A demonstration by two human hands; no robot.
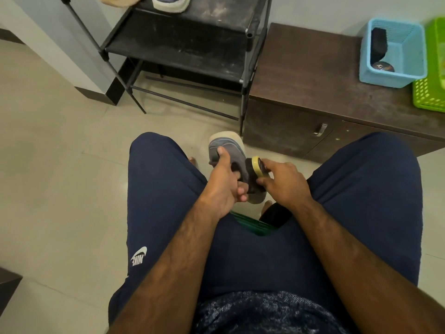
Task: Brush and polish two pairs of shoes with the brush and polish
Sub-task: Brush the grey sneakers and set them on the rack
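I sit with a grey shoe with a cream sole (227, 147) held between my knees. My left hand (222, 182) grips it through the opening, thumb on the upper. My right hand (285, 180) holds a brush with a yellow-edged back (256, 166) against the shoe's side. Its matching shoe (171, 3) stands on the top shelf of the black rack (183, 47). A round polish tin (382, 66) and a black brush-like object (378, 44) lie in the blue basket (409, 75).
The blue basket and a green basket (428, 97) stand on a dark brown cabinet (310, 75) at the right. A green stool edge (250, 225) and a dark object (274, 214) show between my thighs. Pale tiled floor (60, 165) spreads left.
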